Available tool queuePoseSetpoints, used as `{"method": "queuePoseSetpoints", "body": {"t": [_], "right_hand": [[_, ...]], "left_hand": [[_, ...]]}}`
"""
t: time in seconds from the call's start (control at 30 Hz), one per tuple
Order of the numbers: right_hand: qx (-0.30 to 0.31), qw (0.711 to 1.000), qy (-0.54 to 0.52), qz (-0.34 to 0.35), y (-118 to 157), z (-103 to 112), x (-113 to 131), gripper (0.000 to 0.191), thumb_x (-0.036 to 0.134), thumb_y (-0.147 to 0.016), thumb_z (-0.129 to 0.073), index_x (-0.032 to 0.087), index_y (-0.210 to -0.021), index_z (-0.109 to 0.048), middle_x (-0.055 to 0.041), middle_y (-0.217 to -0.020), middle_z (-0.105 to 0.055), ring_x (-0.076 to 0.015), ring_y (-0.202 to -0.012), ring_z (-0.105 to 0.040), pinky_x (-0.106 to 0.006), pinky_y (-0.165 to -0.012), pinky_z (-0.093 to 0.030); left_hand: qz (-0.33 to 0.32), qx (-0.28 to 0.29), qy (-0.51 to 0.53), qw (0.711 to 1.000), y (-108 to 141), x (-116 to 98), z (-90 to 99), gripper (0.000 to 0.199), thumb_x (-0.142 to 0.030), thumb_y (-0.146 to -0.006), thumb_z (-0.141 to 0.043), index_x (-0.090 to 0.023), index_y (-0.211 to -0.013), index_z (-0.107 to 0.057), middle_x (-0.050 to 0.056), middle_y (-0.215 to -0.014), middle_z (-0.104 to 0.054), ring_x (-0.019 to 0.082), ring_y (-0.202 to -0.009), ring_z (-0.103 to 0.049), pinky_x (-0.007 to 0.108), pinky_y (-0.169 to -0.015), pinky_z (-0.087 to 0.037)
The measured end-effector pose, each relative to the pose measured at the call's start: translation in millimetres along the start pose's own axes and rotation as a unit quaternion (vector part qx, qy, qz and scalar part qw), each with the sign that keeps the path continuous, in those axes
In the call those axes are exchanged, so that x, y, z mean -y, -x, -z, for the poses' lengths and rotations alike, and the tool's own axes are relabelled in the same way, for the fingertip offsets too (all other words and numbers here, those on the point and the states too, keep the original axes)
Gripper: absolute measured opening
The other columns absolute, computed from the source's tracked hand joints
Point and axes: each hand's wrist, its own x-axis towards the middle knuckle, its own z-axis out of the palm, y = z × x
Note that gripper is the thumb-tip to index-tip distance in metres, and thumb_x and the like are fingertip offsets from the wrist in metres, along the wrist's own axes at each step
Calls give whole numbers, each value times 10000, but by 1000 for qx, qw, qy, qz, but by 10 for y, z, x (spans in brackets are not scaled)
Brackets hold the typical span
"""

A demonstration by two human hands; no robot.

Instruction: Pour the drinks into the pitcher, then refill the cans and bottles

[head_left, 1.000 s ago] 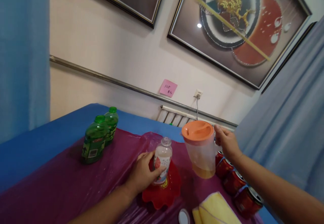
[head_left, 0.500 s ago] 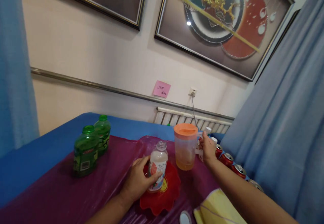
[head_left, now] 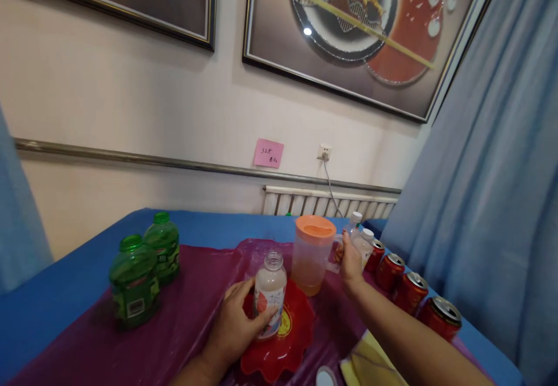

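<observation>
My left hand [head_left: 238,322] is wrapped round a clear, uncapped bottle [head_left: 269,299] with a printed label, which stands upright on a red scalloped plate [head_left: 279,368]. My right hand [head_left: 350,258] grips the handle of a translucent pitcher [head_left: 310,258] with an orange lid. Amber liquid shows at the pitcher's bottom. The pitcher is upright, just behind and right of the bottle, over the plate's far edge; whether its base touches the table I cannot tell. A white cap [head_left: 325,376] lies in front of the plate.
Two green bottles [head_left: 134,284] stand at the left on the purple sheet [head_left: 192,293]. Along the right edge are several red cans [head_left: 412,293] and white-capped bottles [head_left: 365,243]. A yellow cloth [head_left: 370,363] lies front right. Behind the table are a radiator [head_left: 300,200] and wall.
My view has shifted a little. The pitcher, held in my right hand, has come closer to the bottle. My left hand keeps its hold on the bottle.
</observation>
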Motion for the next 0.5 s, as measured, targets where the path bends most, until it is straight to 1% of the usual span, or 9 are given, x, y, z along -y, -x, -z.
{"method": "queuePoseSetpoints", "body": {"t": [0.1, 0.23, 0.4, 0.5], "right_hand": [[-17, 999, -18, -24, 54, 65, -30, 564, 759, -776, -588, 258, -609, -389, 97, -462, -344, -98, -393, -304, -249, -395, -269], [-25, 999, -22, -43, 117, 144, -46, 562, 749, -762, -617, 246, -591, -435, 74, -480, -409, -107, -402, -361, -263, -413, -311], [-18, 999, -16, -38, 110, 160, -37, 580, 769, -776, -585, 252, -575, -418, 70, -470, -391, -113, -413, -348, -265, -412, -295], [-15, 999, -12, -32, 98, 152, -42, 608, 806, -758, -574, 253, -565, -412, 68, -473, -382, -113, -425, -335, -265, -419, -305]], "left_hand": [[9, 11, -1, 1000, 33, -41, 17, 533, -412, -647, -799, -212, -1132, -710, 99, -1101, -757, 323, -1035, -682, 468, -932, -548], [12, 19, 2, 1000, 68, -56, 16, 568, -392, -655, -806, -220, -1184, -692, 98, -1140, -751, 323, -1077, -673, 476, -963, -530], [8, 25, 5, 1000, 55, -68, 16, 515, -390, -686, -778, -217, -1164, -693, 94, -1121, -753, 315, -1048, -680, 471, -945, -536], [2, 30, 4, 1000, 29, -80, 22, 485, -407, -691, -768, -215, -1132, -699, 95, -1119, -752, 314, -1037, -683, 463, -934, -543]]}}
